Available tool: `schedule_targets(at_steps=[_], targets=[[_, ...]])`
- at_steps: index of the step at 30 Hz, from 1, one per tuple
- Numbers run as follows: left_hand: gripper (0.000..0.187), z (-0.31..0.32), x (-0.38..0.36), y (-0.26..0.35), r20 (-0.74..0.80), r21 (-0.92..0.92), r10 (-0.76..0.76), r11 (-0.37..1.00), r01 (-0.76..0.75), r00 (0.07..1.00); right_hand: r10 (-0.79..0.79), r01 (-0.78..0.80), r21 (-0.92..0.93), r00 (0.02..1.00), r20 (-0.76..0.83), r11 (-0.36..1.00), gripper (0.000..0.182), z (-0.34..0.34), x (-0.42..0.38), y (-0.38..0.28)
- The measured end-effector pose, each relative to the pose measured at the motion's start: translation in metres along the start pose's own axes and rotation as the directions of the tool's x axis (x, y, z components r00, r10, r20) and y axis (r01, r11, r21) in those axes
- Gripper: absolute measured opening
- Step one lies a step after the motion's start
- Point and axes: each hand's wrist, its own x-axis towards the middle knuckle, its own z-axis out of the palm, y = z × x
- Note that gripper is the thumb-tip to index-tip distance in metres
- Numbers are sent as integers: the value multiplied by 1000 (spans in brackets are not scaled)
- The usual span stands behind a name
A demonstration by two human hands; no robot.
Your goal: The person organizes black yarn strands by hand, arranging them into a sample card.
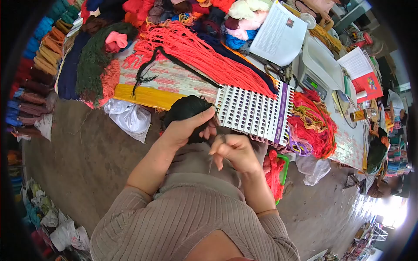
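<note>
Concrete floor is below the tabletop; left hand is clamped around black yarn bundle, and right hand, fingers drawn together, is just beside its lower right.

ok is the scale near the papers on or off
On: the display at the front of the scale is lit green.

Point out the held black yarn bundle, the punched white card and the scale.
Black yarn bundle (184,108): head view, its upper side.
Punched white card (282,114): head view, its purple strip.
Scale (323,64): head view, its tray.
</note>
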Motion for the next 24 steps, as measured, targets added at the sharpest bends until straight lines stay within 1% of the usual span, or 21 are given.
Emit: schedule_targets(at_steps=[1, 2, 3, 4, 5, 6, 7, 8, 9, 10, 11, 12, 13, 15, 16, 17, 18, 19, 21, 23, 24], targets=[[33, -5, 1, -5, 41, -104, -90, 990, 94, 995, -193, 204, 87, 974, -121, 975, 21, -5, 0, 4], [34, -4, -1, 2, 121, -194, -74, 976, 97, 990, -316, 370, 224, 917, -243, 902, 20, -12, 4, 5], [40, -4, 0, 0, 146, -210, -48, 975, 79, 988, -283, 445, 375, 865, -414, 813, 19, -18, 6, 2], [45, -3, 2, -1, 171, -222, -23, 973, 61, 985, -257, 520, 372, 784, -565, 769, 18, -25, 11, -1], [47, 1, 1, -2, 97, -278, -27, 959, 53, 995, -261, 500, 304, 774, -577, 811, 18, -28, 14, 0], [47, 4, 2, -4, 97, -273, -26, 961, 52, 995, -271, 480, 227, 758, -594, 847, 18, -29, 15, 0], [48, 7, 5, -6, 34, -266, 40, 963, -30, 999, -275, 374, 31, 731, -625, 927, 15, -24, 14, 5], [49, 10, 7, -8, -26, -257, 101, 961, -104, 995, -286, 256, -137, 746, -601, 957, 13, -14, 17, 3], [46, 11, 8, -9, 55, -288, 98, 954, -78, 994, -297, 119, -336, 783, -547, 934, 10, -4, 18, 0], [43, 14, 6, -4, 93, -273, 39, 962, -12, 995, -336, 130, -418, 817, -468, 899, 6, -2, 22, 5], [39, 16, 3, 2, 127, -253, -16, 966, 48, 992, -402, 163, -492, 807, -433, 855, 6, 6, 28, 7], [35, 21, 5, -1, 103, -192, 52, 981, -32, 993, -371, 152, -449, 810, -455, 880, 6, 10, 30, 7], [35, 22, 5, -1, 100, -190, 54, 981, -34, 994, -339, 140, -407, 813, -473, 903, 7, 12, 33, 7], [34, 23, 5, -1, 36, -180, 74, 982, -66, 997, -330, 127, -414, 822, -464, 901, 7, 8, 33, 10], [34, 22, 4, -1, 33, -180, 75, 981, -68, 997, -349, 172, -387, 820, -453, 906, 6, 8, 33, 10], [34, 20, 4, -3, 44, -223, 58, 974, -46, 997, -369, 216, -358, 816, -445, 908, 6, 8, 32, 11], [34, 19, 4, -3, 61, -265, 39, 964, -22, 997, -382, 232, -364, 822, -423, 902, 7, 7, 31, 10], [34, 19, 5, -4, 69, -267, 35, 964, -16, 997, -383, 229, -368, 818, -430, 901, 7, 5, 30, 10], [33, 19, 6, -5, 19, -313, 56, 949, -48, 998, -365, 253, -300, 834, -414, 920, 9, 2, 28, 10], [32, 14, 7, -7, 5, -325, 35, 945, -32, 999, -354, 276, -234, 832, -427, 932, 12, 3, 27, 11], [32, 14, 7, -5, 27, -342, 33, 939, -21, 999, -349, 287, -203, 830, -436, 936, 12, 4, 27, 12]])
